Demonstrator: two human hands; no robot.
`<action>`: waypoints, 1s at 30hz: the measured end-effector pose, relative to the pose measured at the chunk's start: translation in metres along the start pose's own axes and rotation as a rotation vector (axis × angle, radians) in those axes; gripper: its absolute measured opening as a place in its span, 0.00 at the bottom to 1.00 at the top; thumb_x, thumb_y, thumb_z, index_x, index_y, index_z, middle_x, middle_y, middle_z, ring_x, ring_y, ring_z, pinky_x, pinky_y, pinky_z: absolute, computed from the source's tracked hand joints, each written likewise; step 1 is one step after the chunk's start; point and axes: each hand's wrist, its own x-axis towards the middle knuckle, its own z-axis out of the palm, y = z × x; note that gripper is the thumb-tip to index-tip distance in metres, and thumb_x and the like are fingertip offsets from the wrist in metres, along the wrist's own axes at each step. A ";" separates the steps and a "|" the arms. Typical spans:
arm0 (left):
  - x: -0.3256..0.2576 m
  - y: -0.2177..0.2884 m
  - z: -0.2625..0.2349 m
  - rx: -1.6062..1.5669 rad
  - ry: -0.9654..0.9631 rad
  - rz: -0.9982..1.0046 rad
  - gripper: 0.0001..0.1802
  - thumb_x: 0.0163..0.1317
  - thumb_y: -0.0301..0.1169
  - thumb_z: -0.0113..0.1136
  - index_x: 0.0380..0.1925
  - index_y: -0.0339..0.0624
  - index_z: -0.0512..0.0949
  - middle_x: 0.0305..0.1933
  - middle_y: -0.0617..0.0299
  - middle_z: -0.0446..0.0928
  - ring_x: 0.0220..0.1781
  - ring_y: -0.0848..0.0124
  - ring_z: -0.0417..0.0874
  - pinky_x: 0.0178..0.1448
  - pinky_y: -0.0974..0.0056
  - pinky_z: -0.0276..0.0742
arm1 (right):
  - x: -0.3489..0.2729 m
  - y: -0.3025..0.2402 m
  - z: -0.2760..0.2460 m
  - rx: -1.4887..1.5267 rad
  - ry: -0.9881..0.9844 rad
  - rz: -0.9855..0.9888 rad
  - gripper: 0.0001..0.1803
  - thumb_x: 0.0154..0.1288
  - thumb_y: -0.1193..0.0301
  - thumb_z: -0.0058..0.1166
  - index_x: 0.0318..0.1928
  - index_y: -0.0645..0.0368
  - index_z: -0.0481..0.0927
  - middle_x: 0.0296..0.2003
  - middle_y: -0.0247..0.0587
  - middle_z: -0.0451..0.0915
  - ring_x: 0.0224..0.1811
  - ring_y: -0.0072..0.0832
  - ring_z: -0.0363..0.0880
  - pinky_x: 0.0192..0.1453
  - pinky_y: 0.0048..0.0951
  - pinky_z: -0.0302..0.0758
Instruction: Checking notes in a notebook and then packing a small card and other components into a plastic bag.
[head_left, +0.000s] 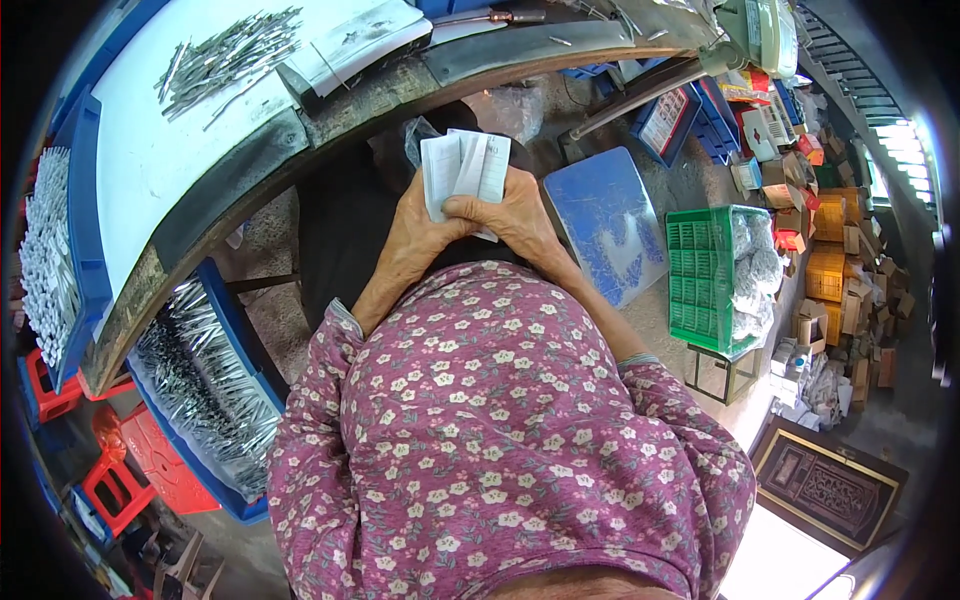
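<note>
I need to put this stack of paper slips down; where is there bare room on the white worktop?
The white worktop lies bare below the metal rod pile, between the blue tray and the dark front edge. Crowded: the papers at its top right.

A white worktable [150, 150] curves across the upper left, with thin grey metal rods [225, 55] heaped on it. Below it, a blue plastic crate [240, 330] holds shiny metal pieces. At right stands a green plastic crate [700, 280]; red plastic stools [140, 470] crowd the lower left.
</note>
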 end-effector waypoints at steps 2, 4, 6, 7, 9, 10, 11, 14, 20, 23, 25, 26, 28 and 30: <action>0.000 -0.001 0.000 -0.080 0.011 -0.020 0.32 0.43 0.24 0.65 0.51 0.38 0.64 0.45 0.56 0.72 0.47 0.69 0.74 0.51 0.66 0.72 | 0.000 0.001 -0.001 -0.046 -0.014 0.010 0.18 0.50 0.70 0.62 0.40 0.66 0.76 0.32 0.38 0.79 0.33 0.21 0.76 0.38 0.23 0.74; -0.001 0.001 -0.001 -0.087 0.010 -0.037 0.31 0.45 0.26 0.65 0.51 0.38 0.64 0.45 0.56 0.72 0.46 0.69 0.74 0.51 0.66 0.72 | -0.001 0.000 -0.001 0.036 -0.006 -0.005 0.19 0.51 0.67 0.62 0.41 0.65 0.76 0.33 0.38 0.79 0.34 0.21 0.75 0.38 0.23 0.74; -0.001 0.002 -0.002 -0.096 0.011 -0.052 0.31 0.46 0.27 0.64 0.51 0.37 0.64 0.45 0.57 0.72 0.46 0.69 0.74 0.50 0.66 0.72 | -0.002 -0.002 -0.002 0.029 -0.007 -0.010 0.19 0.52 0.66 0.61 0.41 0.65 0.75 0.33 0.38 0.79 0.34 0.21 0.75 0.39 0.23 0.73; -0.002 0.001 -0.002 -0.118 0.017 -0.065 0.29 0.47 0.28 0.63 0.51 0.36 0.64 0.44 0.56 0.73 0.46 0.69 0.75 0.50 0.66 0.72 | -0.003 -0.002 -0.003 0.023 -0.008 -0.017 0.19 0.53 0.65 0.60 0.41 0.66 0.75 0.33 0.38 0.78 0.34 0.21 0.75 0.39 0.23 0.73; -0.001 -0.003 -0.004 -0.140 0.026 -0.081 0.28 0.47 0.28 0.62 0.50 0.36 0.64 0.44 0.56 0.73 0.45 0.69 0.75 0.50 0.66 0.73 | -0.004 -0.002 -0.006 0.009 -0.011 -0.018 0.19 0.54 0.65 0.58 0.42 0.66 0.75 0.34 0.37 0.78 0.35 0.20 0.74 0.40 0.23 0.72; -0.001 -0.006 -0.005 -0.181 0.021 -0.090 0.27 0.47 0.27 0.61 0.49 0.34 0.65 0.44 0.56 0.73 0.45 0.69 0.75 0.50 0.66 0.73 | -0.004 -0.001 -0.008 -0.005 -0.014 -0.021 0.19 0.56 0.64 0.57 0.43 0.66 0.75 0.34 0.37 0.78 0.35 0.20 0.74 0.40 0.23 0.72; -0.001 -0.008 -0.006 -0.222 0.015 -0.099 0.27 0.47 0.26 0.59 0.49 0.33 0.65 0.44 0.55 0.73 0.45 0.69 0.75 0.49 0.66 0.73 | -0.004 0.000 -0.010 -0.006 -0.014 -0.021 0.19 0.56 0.64 0.57 0.43 0.66 0.75 0.34 0.37 0.78 0.35 0.20 0.74 0.40 0.23 0.72; -0.001 -0.009 -0.007 -0.271 -0.010 -0.099 0.25 0.46 0.24 0.56 0.48 0.32 0.65 0.43 0.54 0.73 0.44 0.67 0.76 0.48 0.65 0.74 | -0.004 0.004 -0.015 0.009 -0.009 -0.031 0.18 0.58 0.64 0.55 0.44 0.66 0.75 0.35 0.37 0.77 0.35 0.20 0.73 0.40 0.22 0.72; 0.000 -0.004 -0.010 -0.538 -0.070 -0.121 0.26 0.46 0.23 0.53 0.49 0.30 0.63 0.43 0.50 0.72 0.44 0.62 0.77 0.44 0.57 0.79 | 0.000 0.009 -0.030 0.093 -0.067 -0.073 0.21 0.59 0.64 0.53 0.47 0.67 0.72 0.36 0.37 0.77 0.38 0.19 0.72 0.42 0.21 0.70; 0.000 -0.005 -0.013 -0.592 -0.082 -0.142 0.27 0.47 0.23 0.51 0.51 0.29 0.61 0.46 0.47 0.71 0.46 0.58 0.76 0.45 0.53 0.79 | 0.000 0.007 -0.039 0.206 -0.139 0.018 0.23 0.60 0.63 0.51 0.50 0.67 0.70 0.36 0.37 0.76 0.34 0.18 0.71 0.38 0.20 0.70; 0.000 -0.004 -0.013 -0.614 -0.079 -0.155 0.28 0.47 0.23 0.51 0.51 0.28 0.61 0.47 0.46 0.70 0.47 0.57 0.76 0.46 0.52 0.79 | 0.001 0.012 -0.045 0.263 -0.152 0.022 0.23 0.60 0.64 0.52 0.50 0.67 0.70 0.35 0.37 0.76 0.34 0.19 0.71 0.38 0.20 0.70; 0.000 -0.004 -0.014 -0.635 -0.078 -0.168 0.28 0.47 0.23 0.50 0.52 0.28 0.60 0.48 0.45 0.70 0.48 0.56 0.75 0.47 0.51 0.79 | 0.002 0.016 -0.046 0.320 -0.164 0.025 0.23 0.59 0.64 0.52 0.50 0.67 0.70 0.35 0.37 0.76 0.33 0.19 0.71 0.38 0.20 0.70; 0.001 -0.006 -0.014 -0.651 -0.086 -0.173 0.28 0.47 0.22 0.50 0.52 0.28 0.60 0.48 0.45 0.69 0.48 0.55 0.75 0.47 0.51 0.78 | 0.003 0.022 -0.048 0.351 -0.164 0.030 0.23 0.59 0.64 0.52 0.50 0.67 0.70 0.35 0.37 0.76 0.33 0.19 0.71 0.38 0.20 0.70; 0.001 -0.007 -0.014 -0.668 -0.091 -0.179 0.28 0.47 0.22 0.50 0.53 0.28 0.60 0.48 0.45 0.69 0.49 0.55 0.75 0.47 0.51 0.78 | 0.004 0.024 -0.048 0.382 -0.166 0.039 0.22 0.59 0.65 0.53 0.50 0.67 0.70 0.35 0.37 0.76 0.33 0.19 0.71 0.37 0.20 0.70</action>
